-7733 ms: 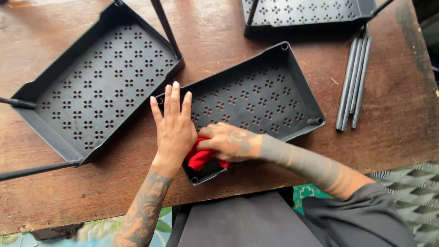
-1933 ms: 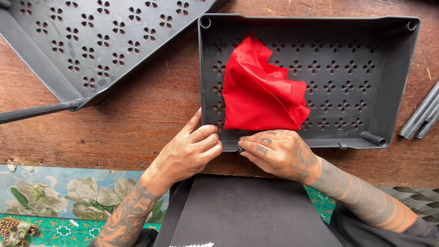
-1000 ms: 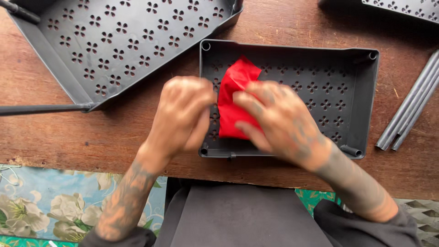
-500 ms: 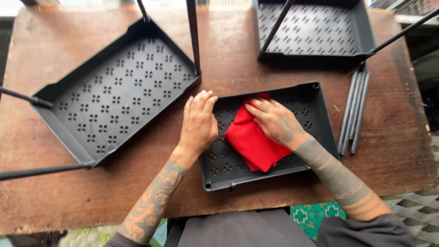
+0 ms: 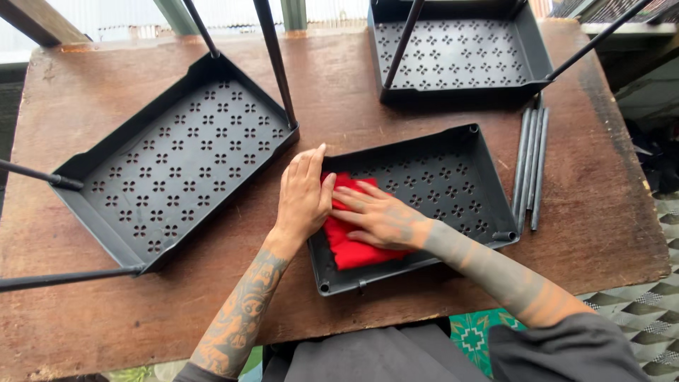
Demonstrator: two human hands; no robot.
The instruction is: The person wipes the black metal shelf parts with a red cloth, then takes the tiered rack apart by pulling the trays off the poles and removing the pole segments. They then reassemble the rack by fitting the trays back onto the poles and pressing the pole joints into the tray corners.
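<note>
Worn wooden table [image 5: 339, 92] under black perforated trays [image 5: 177, 170], outdoors.

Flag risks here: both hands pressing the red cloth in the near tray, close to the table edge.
1. The near black tray sits close to the wooden table front edge; a push from the right hand could slide it off.
2. The red cloth may snag on the tray's perforations.
3. The loose rods beside the tray could roll if it shifts.
</note>
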